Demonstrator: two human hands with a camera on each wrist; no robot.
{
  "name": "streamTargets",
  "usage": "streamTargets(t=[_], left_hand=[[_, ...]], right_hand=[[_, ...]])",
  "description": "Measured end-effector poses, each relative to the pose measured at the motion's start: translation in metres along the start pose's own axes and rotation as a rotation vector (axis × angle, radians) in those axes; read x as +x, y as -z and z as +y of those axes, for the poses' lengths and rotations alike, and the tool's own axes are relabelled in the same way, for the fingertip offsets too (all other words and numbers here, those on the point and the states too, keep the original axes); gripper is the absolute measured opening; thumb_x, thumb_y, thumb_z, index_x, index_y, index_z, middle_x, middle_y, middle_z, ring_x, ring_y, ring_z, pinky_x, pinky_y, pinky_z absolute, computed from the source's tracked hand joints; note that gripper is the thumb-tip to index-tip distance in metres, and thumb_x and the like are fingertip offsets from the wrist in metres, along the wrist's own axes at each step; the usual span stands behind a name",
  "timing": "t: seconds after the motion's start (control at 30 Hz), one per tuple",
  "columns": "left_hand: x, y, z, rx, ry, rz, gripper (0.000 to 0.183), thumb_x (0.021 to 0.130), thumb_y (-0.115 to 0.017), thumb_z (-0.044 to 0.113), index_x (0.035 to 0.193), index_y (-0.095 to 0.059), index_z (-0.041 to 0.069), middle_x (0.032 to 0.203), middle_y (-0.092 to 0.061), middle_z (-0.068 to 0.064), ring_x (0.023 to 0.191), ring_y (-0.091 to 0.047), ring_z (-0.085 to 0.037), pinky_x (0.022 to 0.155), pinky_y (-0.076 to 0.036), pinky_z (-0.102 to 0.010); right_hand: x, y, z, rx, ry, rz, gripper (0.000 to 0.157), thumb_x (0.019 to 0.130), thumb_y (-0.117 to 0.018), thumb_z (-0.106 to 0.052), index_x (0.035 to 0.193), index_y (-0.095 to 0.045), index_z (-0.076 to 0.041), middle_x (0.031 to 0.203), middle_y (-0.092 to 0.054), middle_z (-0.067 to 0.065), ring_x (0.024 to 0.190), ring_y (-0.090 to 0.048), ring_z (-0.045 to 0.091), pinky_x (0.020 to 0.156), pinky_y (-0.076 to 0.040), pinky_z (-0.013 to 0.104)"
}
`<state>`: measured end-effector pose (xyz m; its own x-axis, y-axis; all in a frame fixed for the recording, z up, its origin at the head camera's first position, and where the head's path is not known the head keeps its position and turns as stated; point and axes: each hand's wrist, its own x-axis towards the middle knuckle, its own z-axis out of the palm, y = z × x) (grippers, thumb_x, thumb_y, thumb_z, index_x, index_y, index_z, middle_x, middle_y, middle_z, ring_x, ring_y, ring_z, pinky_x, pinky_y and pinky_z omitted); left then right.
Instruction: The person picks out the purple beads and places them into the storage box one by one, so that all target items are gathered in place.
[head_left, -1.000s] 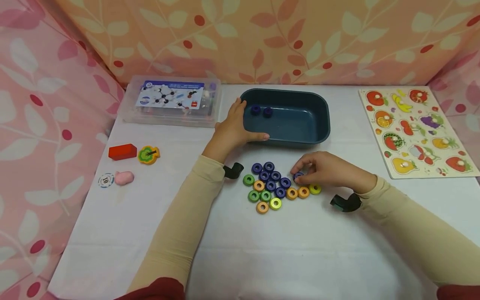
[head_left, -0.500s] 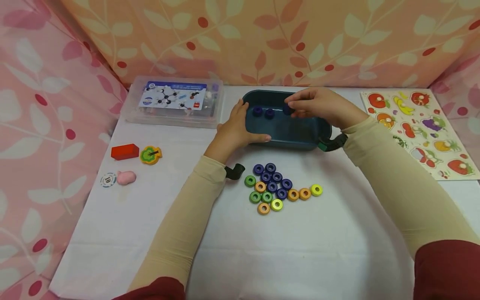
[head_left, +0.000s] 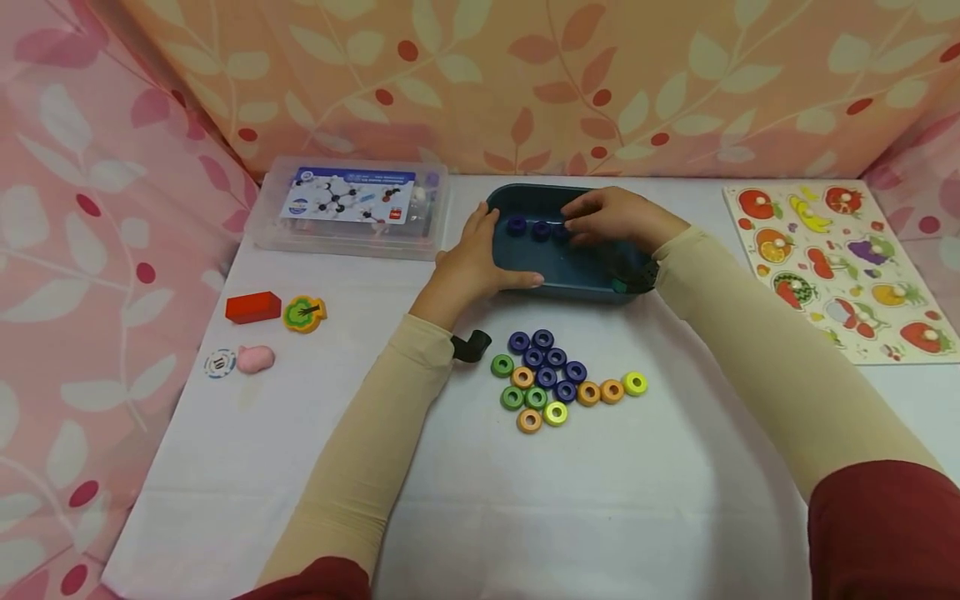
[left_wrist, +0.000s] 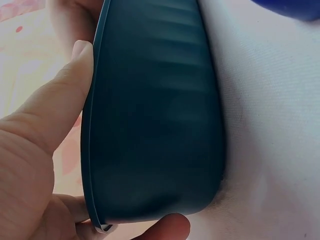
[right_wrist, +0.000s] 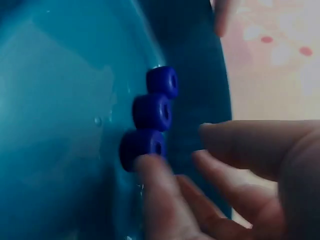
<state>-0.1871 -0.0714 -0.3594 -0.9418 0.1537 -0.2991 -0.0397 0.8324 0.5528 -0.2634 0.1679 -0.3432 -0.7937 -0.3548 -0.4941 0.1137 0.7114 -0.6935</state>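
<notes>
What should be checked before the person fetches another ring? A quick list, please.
1. Tray steadied: ok, the left hand holds its near left corner.
2. Purple rings inside lined up: ok, three in a row.
3. Right hand clear of them: cannot tell, a fingertip overlaps the nearest one.
4. Right hand at the loose rings: not ok, it is over the tray.
5. Purple ones available on the table: ok, seven.
</notes>
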Motion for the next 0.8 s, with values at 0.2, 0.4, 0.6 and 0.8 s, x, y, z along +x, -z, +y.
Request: streamTargets(t=[0.2, 0.4, 0.6, 0.8], left_hand=[[0.000, 0.000, 0.001, -0.006, 0.002, -0.004, 0.130, 0.067, -0.080, 0.071, 0.163, -0.005, 0.025, 0.170, 0.010, 0.006, 0.155, -0.019, -0.030, 0.119, -0.010, -0.069], [0.000, 0.000, 0.001, -0.005, -0.004, -0.001, 0.130, 0.068, -0.080, 0.070, 0.163, -0.005, 0.025, 0.170, 0.010, 0.007, 0.154, -0.021, -0.031, 0.119, -0.011, -0.068], [-0.001, 0.001, 0.000, -0.001, 0.009, -0.010, 0.128, 0.069, -0.080, 0.069, 0.163, -0.005, 0.025, 0.170, 0.011, 0.008, 0.154, -0.021, -0.032, 0.119, -0.010, -0.069], [-0.001, 0.001, 0.002, 0.015, -0.010, -0.004, 0.128, 0.069, -0.079, 0.069, 0.163, -0.007, 0.023, 0.170, 0.009, 0.005, 0.154, -0.022, -0.031, 0.118, -0.012, -0.070]], right_hand=[[-0.051, -0.007, -0.006, -0.030, 0.097, 0.059, 0.048, 0.101, -0.059, -0.042, 0.140, -0.058, -0.014, 0.137, -0.060, 0.011, 0.115, -0.062, 0.027, 0.106, -0.047, 0.045], [-0.100, -0.044, -0.002, -0.088, 0.167, 0.014, 0.030, 0.098, -0.065, -0.037, 0.120, -0.073, -0.018, 0.119, -0.072, 0.006, 0.101, -0.067, 0.019, 0.091, -0.052, 0.038], [-0.092, -0.088, 0.018, -0.163, 0.292, -0.063, 0.022, 0.095, -0.069, -0.021, 0.116, -0.076, -0.017, 0.114, -0.075, 0.001, 0.094, -0.066, 0.013, 0.085, -0.052, 0.033], [-0.074, -0.110, 0.025, -0.209, 0.327, -0.078, 0.028, 0.092, -0.073, -0.018, 0.120, -0.074, -0.018, 0.117, -0.071, 0.001, 0.089, -0.064, 0.012, 0.082, -0.053, 0.031]])
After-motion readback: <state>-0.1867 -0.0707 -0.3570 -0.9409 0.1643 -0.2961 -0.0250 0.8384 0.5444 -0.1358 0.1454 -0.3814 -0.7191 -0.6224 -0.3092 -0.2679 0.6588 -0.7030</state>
